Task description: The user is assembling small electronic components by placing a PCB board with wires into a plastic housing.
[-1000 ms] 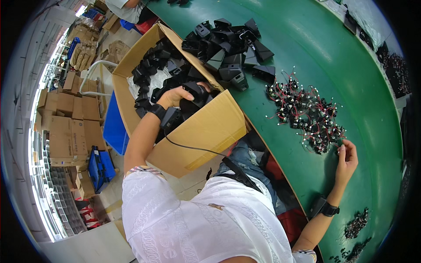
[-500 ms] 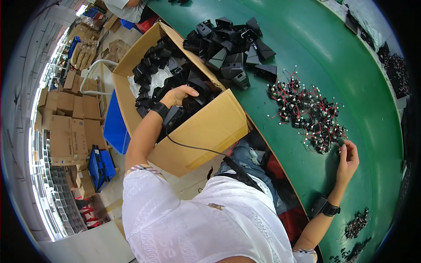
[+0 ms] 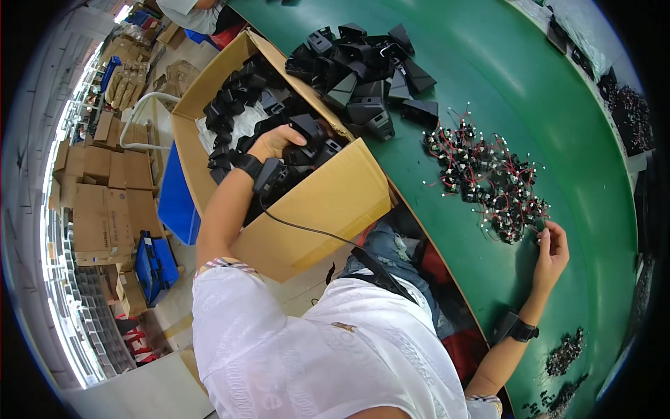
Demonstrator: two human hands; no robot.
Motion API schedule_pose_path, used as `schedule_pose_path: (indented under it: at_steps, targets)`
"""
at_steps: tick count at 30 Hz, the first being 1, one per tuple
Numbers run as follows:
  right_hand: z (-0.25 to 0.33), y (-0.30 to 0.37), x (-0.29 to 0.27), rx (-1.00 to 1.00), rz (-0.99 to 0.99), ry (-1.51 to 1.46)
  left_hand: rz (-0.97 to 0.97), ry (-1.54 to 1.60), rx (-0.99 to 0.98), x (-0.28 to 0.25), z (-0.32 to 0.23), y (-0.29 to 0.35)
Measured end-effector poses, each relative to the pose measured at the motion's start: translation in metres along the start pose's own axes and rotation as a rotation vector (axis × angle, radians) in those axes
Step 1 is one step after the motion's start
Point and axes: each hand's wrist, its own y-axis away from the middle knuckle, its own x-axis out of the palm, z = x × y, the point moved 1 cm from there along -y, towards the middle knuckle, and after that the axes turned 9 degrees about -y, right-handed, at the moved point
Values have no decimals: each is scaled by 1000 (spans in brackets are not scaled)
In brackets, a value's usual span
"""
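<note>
My left hand (image 3: 273,142) reaches into an open cardboard box (image 3: 328,220) that holds several black plastic housings. Its fingers are closed around one wedge-shaped black housing (image 3: 308,128) at the top of the heap. On the green table to the right, my right hand (image 3: 551,257) is at the near end of a pile of small black parts with red wires and white connectors (image 3: 481,178). Thumb and forefinger are pinched together there; whatever lies between them is too small to make out.
More black housings (image 3: 370,108) are heaped on the green table (image 3: 509,84) beside the box. Small dark parts (image 3: 565,353) lie near the lower right. Blue bins (image 3: 178,202) and stacked cartons (image 3: 105,216) stand left. A cable (image 3: 307,228) runs from my left wrist across the box.
My left hand has shifted slightly, and the housing in its fingers shows more fully above the heap. The right hand stays pinched by the wired parts. The whole view has shifted a little.
</note>
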Motion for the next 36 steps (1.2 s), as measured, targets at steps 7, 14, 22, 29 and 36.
schedule_pose_path:
  at_steps: [7,14,22,29,36]
  targets:
    - [-1,0,-1,7,-13,-11,58,-172,202,37,-55,35]
    - [1,0,0,0,-7,-7,-114,-506,562,67,-134,42]
    - [5,1,3,-21,6,-7,-454,-1692,583,114,-145,-21]
    - [10,2,5,-25,8,18,-570,-1786,639,108,-110,-44]
    - [15,5,4,-39,-35,46,-627,-1915,868,120,-96,-46]
